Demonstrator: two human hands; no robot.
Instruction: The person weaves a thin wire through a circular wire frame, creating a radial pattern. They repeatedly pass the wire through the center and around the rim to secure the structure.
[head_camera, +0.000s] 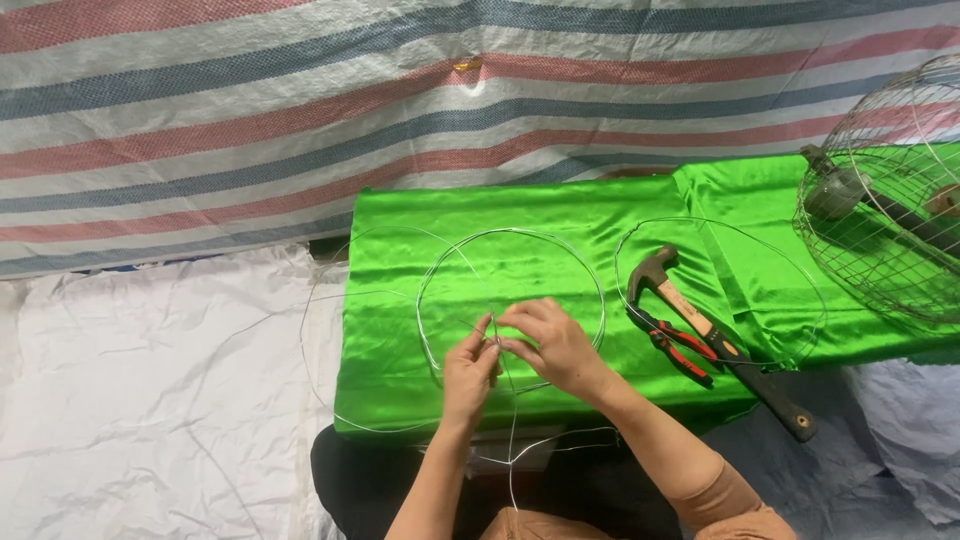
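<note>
**Wire hoops on green cloth**

White sheet (150, 400) at left. Green cloth (480, 210) over a low bench, centre. Wire loops (590, 285) lie on the cloth's near left part. Left hand (468, 368) and right hand (548, 345), close together, fingertips pinched on the wire where strands cross. Right of the hands: hammer (700, 325), red-handled pliers (680, 345) touching it. Far right: wire cage (885, 200).

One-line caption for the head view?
Both hands pinch thin wire hoops on green cloth, hammer alongside.
</note>
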